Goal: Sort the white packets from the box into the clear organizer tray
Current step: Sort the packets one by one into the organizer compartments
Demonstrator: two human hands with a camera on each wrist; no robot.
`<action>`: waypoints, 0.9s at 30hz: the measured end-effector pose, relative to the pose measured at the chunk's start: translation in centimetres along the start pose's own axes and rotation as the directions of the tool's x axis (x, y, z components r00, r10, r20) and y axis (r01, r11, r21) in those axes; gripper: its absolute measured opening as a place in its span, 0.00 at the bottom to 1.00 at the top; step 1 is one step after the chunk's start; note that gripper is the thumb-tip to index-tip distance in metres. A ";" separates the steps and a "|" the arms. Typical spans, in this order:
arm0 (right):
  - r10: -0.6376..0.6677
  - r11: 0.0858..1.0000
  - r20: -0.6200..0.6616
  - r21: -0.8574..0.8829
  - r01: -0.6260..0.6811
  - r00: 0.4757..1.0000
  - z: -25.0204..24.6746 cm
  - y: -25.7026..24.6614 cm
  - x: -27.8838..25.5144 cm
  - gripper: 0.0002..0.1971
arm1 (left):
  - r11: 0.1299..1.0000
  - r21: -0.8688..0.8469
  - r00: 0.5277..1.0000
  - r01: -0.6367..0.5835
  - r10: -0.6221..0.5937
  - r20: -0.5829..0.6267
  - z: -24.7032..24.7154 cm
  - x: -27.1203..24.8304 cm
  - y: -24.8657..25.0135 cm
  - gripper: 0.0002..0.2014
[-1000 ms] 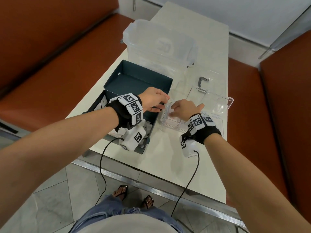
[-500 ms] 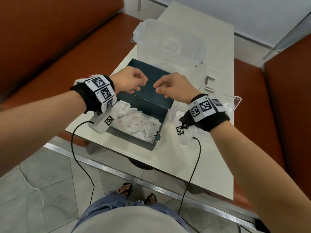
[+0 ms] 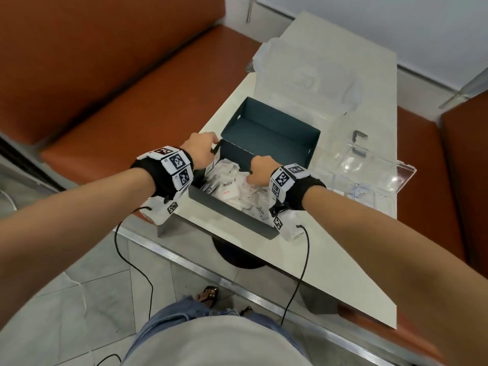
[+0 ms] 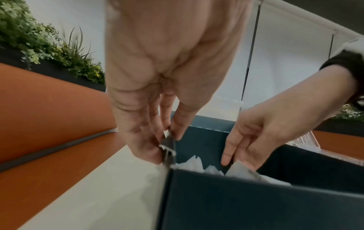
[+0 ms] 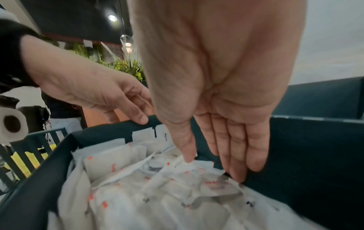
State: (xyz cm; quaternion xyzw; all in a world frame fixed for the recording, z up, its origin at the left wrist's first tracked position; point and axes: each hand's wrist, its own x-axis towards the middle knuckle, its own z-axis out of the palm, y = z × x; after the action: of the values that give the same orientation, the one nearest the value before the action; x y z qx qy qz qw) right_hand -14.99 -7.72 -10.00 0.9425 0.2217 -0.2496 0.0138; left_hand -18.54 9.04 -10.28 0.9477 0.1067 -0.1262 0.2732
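Observation:
A dark teal box (image 3: 232, 220) stands on the table's near left with its lid (image 3: 269, 133) folded back. Several white packets (image 3: 232, 194) with red marks fill it. My left hand (image 3: 215, 149) pinches the box's far left corner (image 4: 167, 146) between thumb and fingers. My right hand (image 3: 250, 178) reaches down into the box by its far wall; its straight fingers (image 5: 236, 155) and thumb touch the top packets (image 5: 157, 194) without curling round one. The clear organizer tray (image 3: 369, 167) lies to the right of the box, apart from both hands.
A large clear lidded container (image 3: 303, 75) stands behind the box. A small black angled piece (image 3: 359, 134) lies above the tray. Orange benches (image 3: 132, 88) flank the table, whose front edge (image 3: 264, 286) is close to my body. Cables hang from both wrists.
Both hands left the tray side and passed above the lid hinge. Now the left hand has taken the box's far left corner and the right hand has dropped onto the packets.

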 end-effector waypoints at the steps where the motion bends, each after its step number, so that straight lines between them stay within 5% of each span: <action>1: 0.015 1.000 0.023 -0.002 -0.014 1.000 0.3 -0.3 0.1 0.19 | 1.000 -0.009 1.000 0.001 -0.001 0.012 0.0 -0.1 -0.2 0.21; 10: 0.121 0.888 0.064 0.440 -0.137 0.991 1.0 -4.4 2.6 0.11 | 0.997 -0.074 0.999 -0.021 0.023 0.032 -0.6 -0.3 -0.9 0.22; 14: 0.201 0.625 0.104 0.752 -0.210 0.974 1.0 -5.1 3.1 0.01 | 0.979 -0.203 0.997 0.026 -0.010 0.080 -1.1 -0.3 -1.1 0.23; 17: 0.275 0.459 0.145 0.849 -0.262 0.951 0.9 -5.3 3.1 0.07 | 0.955 -0.291 0.992 0.057 -0.022 0.123 -1.4 -0.3 -1.4 0.23; 27: 0.263 0.469 0.126 0.850 -0.240 0.957 0.7 -5.1 3.0 0.08 | 0.957 -0.275 0.985 0.096 -0.053 0.162 -1.7 -0.2 -0.8 0.22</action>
State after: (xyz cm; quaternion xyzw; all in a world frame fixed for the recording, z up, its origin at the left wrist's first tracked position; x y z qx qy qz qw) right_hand -15.17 -1.98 -11.59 0.8498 -0.0716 -0.3107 -0.4197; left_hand -18.62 10.58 -9.19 0.8819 0.1379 -0.1924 0.4077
